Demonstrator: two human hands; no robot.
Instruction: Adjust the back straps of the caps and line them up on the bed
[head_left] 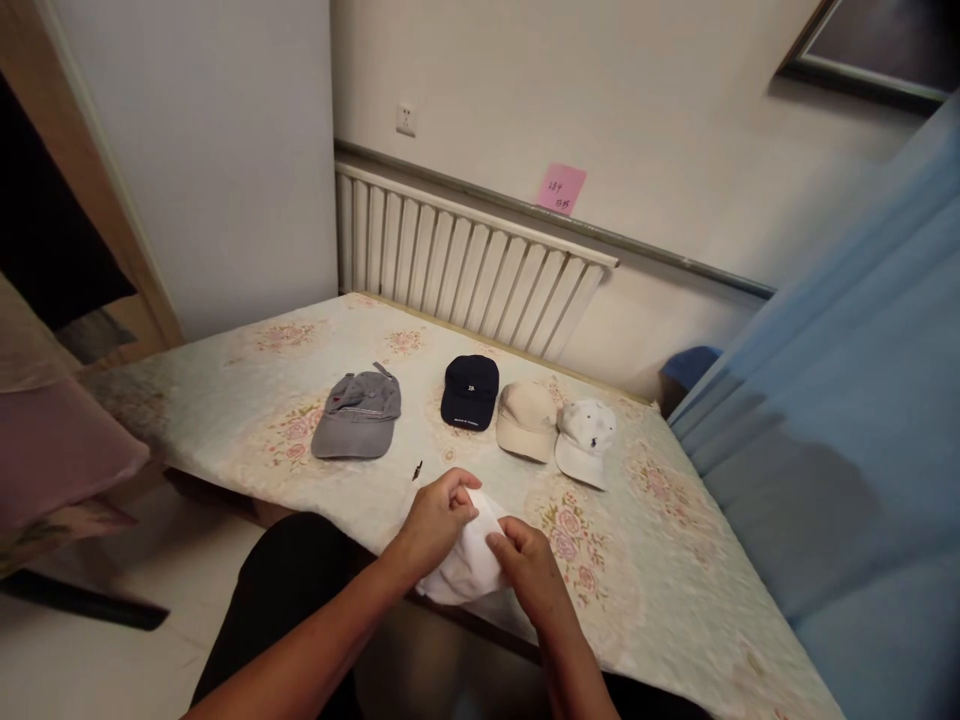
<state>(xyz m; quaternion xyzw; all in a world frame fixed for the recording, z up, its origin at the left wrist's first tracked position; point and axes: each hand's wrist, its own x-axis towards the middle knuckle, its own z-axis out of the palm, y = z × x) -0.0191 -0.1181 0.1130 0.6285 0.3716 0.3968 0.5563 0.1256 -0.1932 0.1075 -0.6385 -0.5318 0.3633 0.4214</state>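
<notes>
Near the front edge of the table, my left hand [439,518] and my right hand [527,568] both grip a white cap [471,562]. Fingers and thumbs pinch its upper edge from either side, and part of it is hidden behind my hands. Beyond them lie a grey cap [360,415] on the left and a navy cap [471,392] with small white marks. To the right of the navy one sit a beige cap [527,420] and a white cap with a small dark logo [586,440]. A small dark thing [417,470], too small to name, lies left of my hands.
A flowered cloth covers the table [660,570]. Behind it stand a white radiator [465,265] and a wall with a pink note [561,188]. A blue curtain [862,400] hangs at the right, and pink fabric [67,450] is at the left.
</notes>
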